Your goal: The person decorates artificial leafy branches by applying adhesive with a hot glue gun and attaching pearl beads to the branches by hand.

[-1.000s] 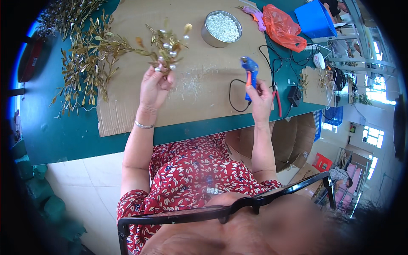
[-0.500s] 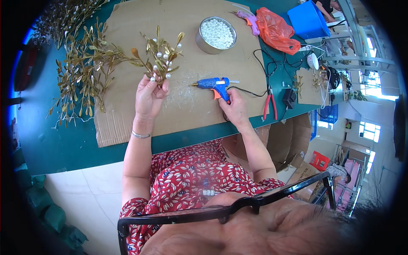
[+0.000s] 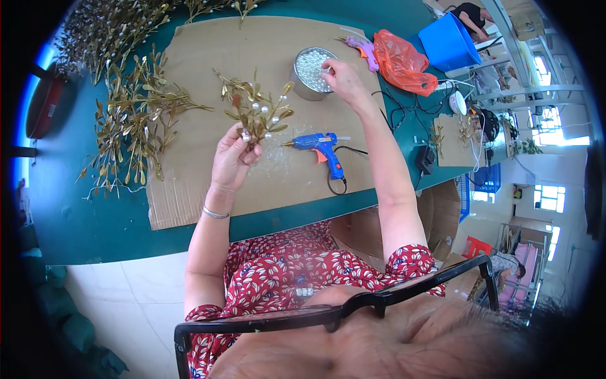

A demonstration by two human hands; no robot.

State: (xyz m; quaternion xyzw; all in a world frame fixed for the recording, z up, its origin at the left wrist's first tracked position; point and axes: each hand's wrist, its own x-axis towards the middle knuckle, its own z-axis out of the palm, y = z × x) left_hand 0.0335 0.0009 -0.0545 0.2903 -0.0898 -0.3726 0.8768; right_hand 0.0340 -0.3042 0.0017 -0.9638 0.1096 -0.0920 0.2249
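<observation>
My left hand (image 3: 233,156) pinches the lower end of a gold artificial leaf sprig (image 3: 259,117) dotted with white pearl beads, held above the cardboard. With fingers drawn together, my right hand (image 3: 344,81) reaches over the rim of a round metal tin (image 3: 307,93) of white pearl beads (image 3: 310,68). Whatever its fingertips hold is too small to make out. Between my arms, a blue hot glue gun (image 3: 319,144) with an orange trigger lies on the cardboard, nozzle pointing left, untouched.
Brown cardboard (image 3: 196,202) covers part of the green table (image 3: 113,243). Gold sprigs (image 3: 136,120) are piled at left. At back right are a purple glue gun (image 3: 364,52), red plastic bag (image 3: 404,63), blue bin (image 3: 449,47) and tangled black cords (image 3: 401,107). Another person (image 3: 472,19) is beyond.
My right hand has let go of the blue glue gun, leaving it on the cardboard, and moved up to the bead tin. My left hand still holds the sprig.
</observation>
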